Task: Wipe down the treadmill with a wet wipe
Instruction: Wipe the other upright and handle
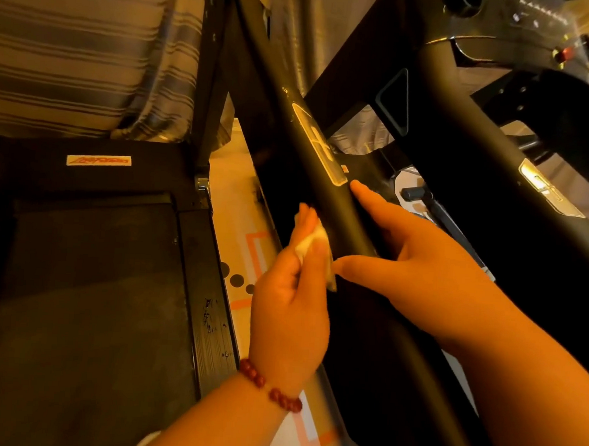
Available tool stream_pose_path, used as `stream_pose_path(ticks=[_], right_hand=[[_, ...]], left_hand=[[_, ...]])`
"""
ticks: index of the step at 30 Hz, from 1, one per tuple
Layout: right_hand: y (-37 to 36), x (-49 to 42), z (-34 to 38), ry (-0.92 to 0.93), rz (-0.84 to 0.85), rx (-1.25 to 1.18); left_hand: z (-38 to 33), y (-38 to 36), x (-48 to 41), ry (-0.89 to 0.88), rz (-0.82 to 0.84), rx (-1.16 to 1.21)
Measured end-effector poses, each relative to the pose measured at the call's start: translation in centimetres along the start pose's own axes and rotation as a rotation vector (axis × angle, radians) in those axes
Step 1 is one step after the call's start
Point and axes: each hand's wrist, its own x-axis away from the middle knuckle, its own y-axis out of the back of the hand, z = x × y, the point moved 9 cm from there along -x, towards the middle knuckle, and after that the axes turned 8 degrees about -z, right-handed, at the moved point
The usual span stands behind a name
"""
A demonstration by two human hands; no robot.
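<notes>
Beside belt, over pale floor, striped curtain behind: left hand pinching wipe against post, right hand spread.

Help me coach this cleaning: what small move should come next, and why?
Probably slide the left hand up along the post, keeping the wipe pressed to it. The hand pinches the wipe, which seems to lie against the post's left side, just below the label. The right hand rests on the post with straight fingers, and the post runs on above the wipe.
</notes>
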Motion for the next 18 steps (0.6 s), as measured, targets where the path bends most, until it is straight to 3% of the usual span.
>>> stream_pose_path(ticks=[5, 11, 18], right_hand=[[-0.2, 0.2, -0.1, 0.016, -0.006, -0.065], [-0.1, 0.2, -0.2, 0.010, -0.007, -0.016], [-0.1, 0.4, -0.3, 0.017, -0.019, -0.048]], left_hand=[[-1.5, -0.2, -2.4, -0.063, -0.092, -0.040], [-0.1, -0.3, 0.4, -0.057, -0.023, 0.025], [0.7, -0.2, -0.3, -0.033, -0.102, 0.035]])
